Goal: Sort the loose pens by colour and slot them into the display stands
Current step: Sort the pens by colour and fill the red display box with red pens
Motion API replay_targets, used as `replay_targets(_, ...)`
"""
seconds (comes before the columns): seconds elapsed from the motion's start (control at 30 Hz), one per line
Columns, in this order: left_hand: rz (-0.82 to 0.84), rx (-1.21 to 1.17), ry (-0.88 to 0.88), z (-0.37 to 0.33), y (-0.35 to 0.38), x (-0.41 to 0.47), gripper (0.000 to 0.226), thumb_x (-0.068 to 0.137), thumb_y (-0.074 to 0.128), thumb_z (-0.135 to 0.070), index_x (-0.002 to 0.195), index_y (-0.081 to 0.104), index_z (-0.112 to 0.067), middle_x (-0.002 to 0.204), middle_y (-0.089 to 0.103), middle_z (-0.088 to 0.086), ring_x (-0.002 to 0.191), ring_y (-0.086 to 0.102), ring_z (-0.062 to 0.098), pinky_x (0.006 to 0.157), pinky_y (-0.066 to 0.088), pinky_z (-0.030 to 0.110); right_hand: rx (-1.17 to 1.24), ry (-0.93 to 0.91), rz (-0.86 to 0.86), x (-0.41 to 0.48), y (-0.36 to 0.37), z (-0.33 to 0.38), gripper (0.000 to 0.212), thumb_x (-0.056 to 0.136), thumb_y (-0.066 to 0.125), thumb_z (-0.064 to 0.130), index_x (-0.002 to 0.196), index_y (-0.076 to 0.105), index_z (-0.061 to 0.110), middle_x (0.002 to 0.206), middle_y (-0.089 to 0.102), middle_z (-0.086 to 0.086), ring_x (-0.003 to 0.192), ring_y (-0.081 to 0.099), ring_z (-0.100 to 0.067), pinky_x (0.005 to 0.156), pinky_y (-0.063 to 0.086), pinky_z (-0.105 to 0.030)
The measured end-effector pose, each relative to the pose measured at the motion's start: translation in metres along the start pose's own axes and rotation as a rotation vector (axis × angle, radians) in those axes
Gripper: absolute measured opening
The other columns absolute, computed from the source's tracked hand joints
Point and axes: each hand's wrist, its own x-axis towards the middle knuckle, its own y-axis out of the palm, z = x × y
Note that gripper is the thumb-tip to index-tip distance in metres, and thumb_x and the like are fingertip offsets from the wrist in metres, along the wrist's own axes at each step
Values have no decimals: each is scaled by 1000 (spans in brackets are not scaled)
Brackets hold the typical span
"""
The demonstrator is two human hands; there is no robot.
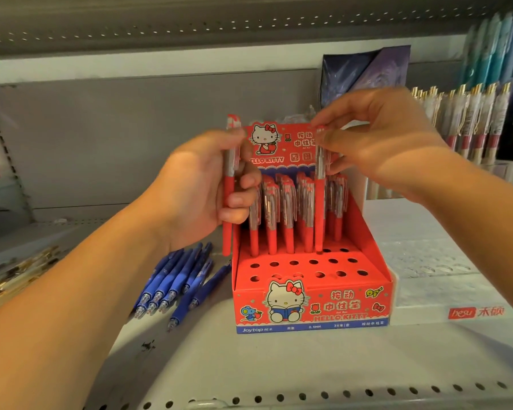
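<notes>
A red Hello Kitty display stand [311,303] sits on the white shelf, its back rows filled with several red pens [288,214] and its front rows of holes bare. My left hand [202,190] grips an upright red pen [228,208] just left of the stand. My right hand [376,140] pinches the top of another red pen [320,202], whose tip rests at a hole in the stand's third row. Several loose blue pens [175,282] lie on the shelf to the left of the stand.
Clear-sleeved pens with gold tops [468,119] stand in a rack at the right. Gold-trimmed pens [15,276] lie at the far left. A white box with a red logo [474,312] sits right of the stand. The perforated shelf edge [308,395] runs along the front.
</notes>
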Motion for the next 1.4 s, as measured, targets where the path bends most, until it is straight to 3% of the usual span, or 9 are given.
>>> replay_targets(0.17, -15, -87, 51, -3, 0, -2, 12, 71, 35, -27, 76, 36, -17, 67, 37, 2, 54, 27, 16, 50, 14, 27, -91, 18, -10, 0, 0, -2, 16, 89, 67, 5, 87, 71, 20, 93, 69, -1, 67, 71, -9, 48, 57, -22)
replay_targets(0.3, -78, 7, 94, 1, 4, 2, 16, 94, 32, -13, 79, 38, -14, 66, 40, 5, 51, 37, 19, 48, 30, 27, -113, 38, 0, 0, 1, -2, 18, 87, 71, 7, 83, 71, 24, 89, 70, 2, 58, 72, -14, 52, 60, -28)
replay_targets(0.47, -107, 94, 197, 2, 1, 6, 1, 83, 58, -13, 83, 58, -13, 69, 61, 4, 56, 57, 15, 57, 52, 25, -88, 72, 46, 0, 1, -2, 16, 85, 71, 2, 84, 73, 18, 76, 68, 6, 63, 72, -14, 59, 62, -34)
replay_targets(0.67, -55, 189, 201, 8, -1, 6, 18, 74, 68, -20, 90, 63, -12, 81, 69, 6, 69, 64, 17, 67, 59, 29, -221, 125, 107, 0, 0, -3, 20, 86, 62, 2, 80, 70, 20, 87, 71, -6, 59, 72, -19, 58, 62, -35)
replay_targets(0.83, -56, 222, 174, 8, -1, 6, 28, 71, 71, -20, 95, 63, -9, 83, 69, 10, 70, 65, 18, 66, 60, 34, -287, 190, 175, 0, 0, -4, 16, 86, 61, 5, 83, 68, 19, 87, 69, -2, 56, 72, -17, 43, 52, -20)
replay_targets(0.93, -55, 242, 164, 9, 0, 6, 30, 70, 72, -20, 96, 63, -8, 88, 67, 13, 72, 65, 20, 67, 61, 36, -287, 201, 184, 0, -2, -5, 16, 85, 62, 4, 82, 68, 18, 89, 69, -4, 62, 73, -20, 54, 61, -31)
replay_targets(1.1, -67, 249, 146, 9, 0, 5, 31, 69, 73, -21, 96, 63, -8, 92, 64, 17, 72, 65, 20, 67, 61, 36, -343, 187, 212, 0, -3, -3, 16, 87, 63, 7, 83, 68, 22, 87, 70, -2, 58, 72, -21, 56, 62, -35)
replay_targets(1.27, -72, 259, 133, 8, 0, 4, 30, 70, 72, -21, 96, 63, -8, 92, 66, 16, 75, 66, 22, 72, 61, 41, -418, 178, 224, 1, -9, 1, 24, 89, 68, 10, 77, 65, 30, 78, 72, -1, 49, 68, -11, 40, 49, -17)
replay_targets(1.4, -69, 277, 129, 9, 1, 4, 29, 69, 73, -22, 93, 64, -9, 90, 66, 15, 74, 66, 23, 68, 61, 37, -453, 208, 262, 1, -11, 2, 13, 91, 69, 13, 86, 66, 25, 77, 73, -2, 50, 69, -11, 48, 56, -24)
